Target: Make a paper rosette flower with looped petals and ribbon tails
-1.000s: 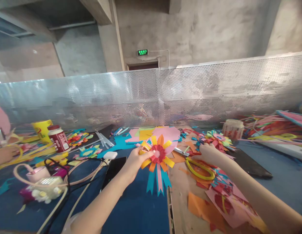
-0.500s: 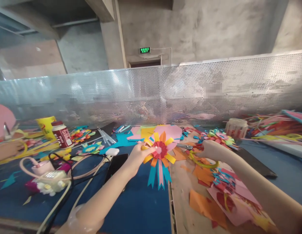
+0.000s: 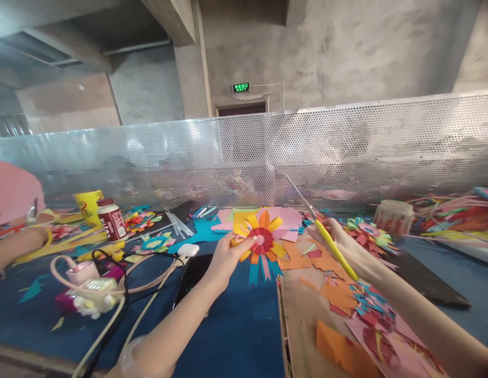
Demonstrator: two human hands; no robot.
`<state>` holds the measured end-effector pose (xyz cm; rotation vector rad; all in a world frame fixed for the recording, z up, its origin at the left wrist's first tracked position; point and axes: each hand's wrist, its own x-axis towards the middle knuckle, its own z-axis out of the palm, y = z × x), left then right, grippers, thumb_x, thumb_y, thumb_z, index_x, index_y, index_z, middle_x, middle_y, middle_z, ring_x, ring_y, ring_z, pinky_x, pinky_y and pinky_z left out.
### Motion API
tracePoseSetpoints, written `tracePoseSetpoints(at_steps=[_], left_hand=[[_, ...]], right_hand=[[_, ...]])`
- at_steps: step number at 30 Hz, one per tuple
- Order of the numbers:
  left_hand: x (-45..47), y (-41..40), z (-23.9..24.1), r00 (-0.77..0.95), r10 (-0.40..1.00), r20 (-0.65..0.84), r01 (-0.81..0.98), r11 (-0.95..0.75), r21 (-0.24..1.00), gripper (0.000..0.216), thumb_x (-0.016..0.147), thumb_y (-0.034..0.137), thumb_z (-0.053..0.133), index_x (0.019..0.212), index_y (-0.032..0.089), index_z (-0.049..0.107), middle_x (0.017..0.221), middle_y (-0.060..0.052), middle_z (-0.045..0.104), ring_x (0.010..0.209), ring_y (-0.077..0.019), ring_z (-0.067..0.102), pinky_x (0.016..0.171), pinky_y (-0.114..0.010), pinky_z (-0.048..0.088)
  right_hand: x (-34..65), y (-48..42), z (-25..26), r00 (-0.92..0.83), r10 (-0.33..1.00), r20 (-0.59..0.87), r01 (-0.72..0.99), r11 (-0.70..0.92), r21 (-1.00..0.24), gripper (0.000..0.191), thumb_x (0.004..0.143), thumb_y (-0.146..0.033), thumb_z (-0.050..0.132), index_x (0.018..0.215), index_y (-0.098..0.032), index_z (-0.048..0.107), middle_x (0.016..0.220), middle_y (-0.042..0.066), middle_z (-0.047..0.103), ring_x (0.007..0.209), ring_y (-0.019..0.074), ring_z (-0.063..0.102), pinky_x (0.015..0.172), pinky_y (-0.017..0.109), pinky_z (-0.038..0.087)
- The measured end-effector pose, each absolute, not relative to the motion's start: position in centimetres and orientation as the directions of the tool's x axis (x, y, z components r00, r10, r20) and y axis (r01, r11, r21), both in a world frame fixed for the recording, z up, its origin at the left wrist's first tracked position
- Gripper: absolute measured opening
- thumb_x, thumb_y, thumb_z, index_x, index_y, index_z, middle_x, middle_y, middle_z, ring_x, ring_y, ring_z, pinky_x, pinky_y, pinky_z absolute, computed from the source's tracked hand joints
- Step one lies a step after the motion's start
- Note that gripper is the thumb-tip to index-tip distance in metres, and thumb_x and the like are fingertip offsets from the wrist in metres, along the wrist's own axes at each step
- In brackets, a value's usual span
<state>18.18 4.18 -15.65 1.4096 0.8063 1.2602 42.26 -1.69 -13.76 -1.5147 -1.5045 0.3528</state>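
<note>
My left hand (image 3: 227, 258) pinches a paper flower (image 3: 262, 240) by its left side, thumb on the front near the pink centre. The flower has a red inner ring, yellow and orange petals, and blue and pink strips hanging below. My right hand (image 3: 340, 239) is closed on yellow-handled scissors (image 3: 331, 245), held upright at a slant. Their metal blades point up and to the left, apart from the flower. Below the right hand lie orange paper scraps (image 3: 307, 257). Another paper flower (image 3: 365, 233) rests just beyond the right wrist.
A perforated metal screen (image 3: 244, 163) stands behind the table. At left are a brown-labelled bottle (image 3: 112, 220), a yellow cup (image 3: 88, 205), a power strip with cables (image 3: 90, 296) and a phone (image 3: 192, 278). Another person's arm (image 3: 21, 247) reaches in. A clear jar (image 3: 393, 215) stands right.
My right hand has raised the scissors from low over the scraps, turning the blades upward. My left hand still holds the flower. The view has shifted slightly.
</note>
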Motion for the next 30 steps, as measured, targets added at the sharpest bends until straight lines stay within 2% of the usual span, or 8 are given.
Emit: tracePoseSetpoints(at_steps=[3,6,11,18,22,25,27,30], left_hand=[[18.1,4.3,-15.7,0.271,0.921,0.28,-0.192,-0.234,0.953,0.03,0.07,0.032,0.071,0.096,0.018,0.066,0.097,-0.004,0.07,0.092,-0.0194,0.063,0.078,-0.027,0.047],[18.1,4.6,-15.9,0.333,0.896,0.293,-0.267,-0.208,0.941,0.03,0.072,0.031,0.07,0.1,0.019,0.066,0.104,-0.005,0.069,0.097,-0.0199,0.062,0.084,-0.03,0.046],[18.0,5.0,-16.3,0.3,0.906,0.299,-0.305,-0.206,0.93,0.03,0.072,0.029,0.07,0.099,0.018,0.065,0.101,-0.006,0.068,0.091,-0.0194,0.062,0.08,-0.031,0.046],[18.0,5.3,-16.4,0.287,0.908,0.306,-0.369,-0.19,0.91,0.025,0.074,0.03,0.069,0.095,0.018,0.066,0.092,-0.005,0.068,0.078,-0.0154,0.062,0.074,-0.028,0.045],[18.1,5.6,-16.5,0.234,0.898,0.374,-0.362,-0.276,0.89,0.023,0.074,0.029,0.068,0.095,0.02,0.067,0.098,-0.004,0.068,0.091,-0.0181,0.061,0.08,-0.03,0.044],[17.8,5.4,-16.2,0.132,0.853,0.506,-0.26,-0.462,0.848,0.018,0.075,0.025,0.066,0.092,0.022,0.068,0.098,-0.003,0.066,0.099,-0.0196,0.058,0.088,-0.032,0.043],[17.2,5.1,-15.9,0.021,0.751,0.66,-0.059,-0.658,0.751,0.016,0.075,0.022,0.065,0.09,0.025,0.069,0.1,-0.002,0.063,0.101,-0.0198,0.056,0.09,-0.033,0.043],[16.0,4.7,-15.5,-0.05,0.432,0.901,0.307,-0.851,0.425,0.019,0.079,0.019,0.061,0.089,0.031,0.071,0.103,-0.002,0.057,0.1,-0.0193,0.054,0.088,-0.035,0.045]], right_hand=[[40.3,-2.4,-14.5,0.087,0.903,0.42,0.696,0.247,-0.675,0.036,0.078,-0.055,0.051,0.09,-0.022,0.043,0.087,0.006,0.062,0.078,0.022,0.059,0.064,0.031,0.046],[39.6,-2.5,-15.7,0.115,0.837,0.535,0.799,0.242,-0.55,0.035,0.076,-0.047,0.055,0.099,-0.023,0.043,0.1,0.009,0.061,0.088,0.0249,0.06,0.069,0.033,0.046],[39.9,-2.3,-16.9,0.041,0.678,0.734,0.915,0.269,-0.299,0.038,0.067,-0.034,0.059,0.1,-0.023,0.043,0.106,0.01,0.06,0.089,0.0246,0.061,0.062,0.029,0.046],[39.3,-2.6,-17.2,-0.089,0.606,0.791,0.974,0.22,-0.059,0.035,0.068,-0.037,0.054,0.098,-0.023,0.046,0.102,0.01,0.063,0.094,0.0277,0.061,0.059,0.031,0.047],[39.5,-2.7,-16.9,-0.084,0.568,0.819,0.973,0.224,-0.056,0.035,0.069,-0.039,0.055,0.099,-0.023,0.047,0.102,0.01,0.063,0.098,0.0286,0.059,0.06,0.032,0.048],[40.0,-2.5,-16.7,-0.07,0.566,0.821,0.96,0.261,-0.099,0.033,0.07,-0.038,0.055,0.098,-0.023,0.046,0.1,0.009,0.062,0.097,0.029,0.058,0.062,0.032,0.046],[40.0,-2.6,-16.8,0.014,0.626,0.779,0.921,0.296,-0.254,0.029,0.073,-0.041,0.055,0.094,-0.024,0.044,0.091,0.007,0.061,0.082,0.0246,0.06,0.06,0.03,0.044],[39.1,-2.9,-17.3,0.132,0.757,0.64,0.746,0.349,-0.567,0.025,0.08,-0.047,0.051,0.084,-0.025,0.041,0.07,-0.001,0.051,0.059,0.0164,0.052,0.051,0.027,0.04]])
